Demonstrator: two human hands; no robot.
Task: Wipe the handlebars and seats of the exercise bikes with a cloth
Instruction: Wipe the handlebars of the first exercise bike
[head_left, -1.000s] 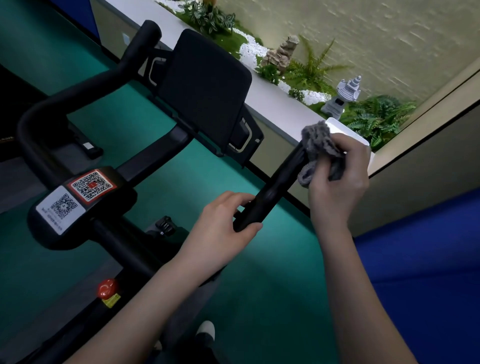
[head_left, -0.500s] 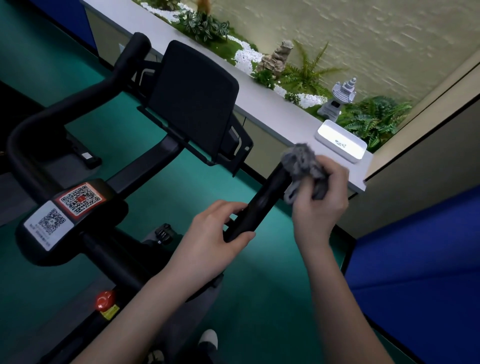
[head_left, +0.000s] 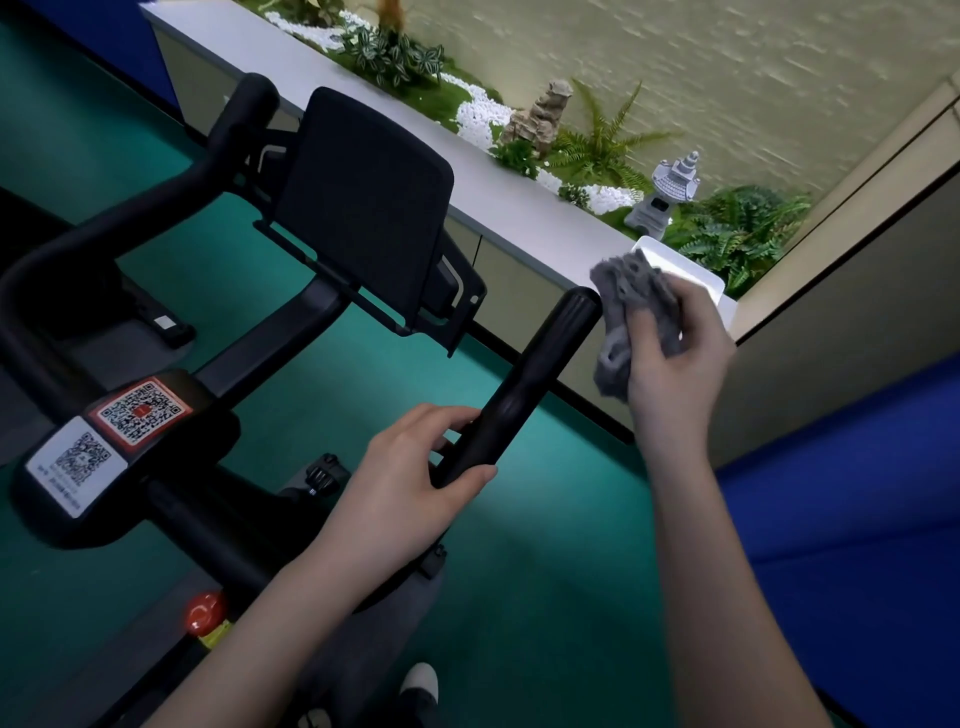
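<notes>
A: Where's the cloth?
B: Off the bar now, just beside its tip, bunched in the right hand. Left hand grips the bar's lower end — this stretch seems wiped.
</notes>
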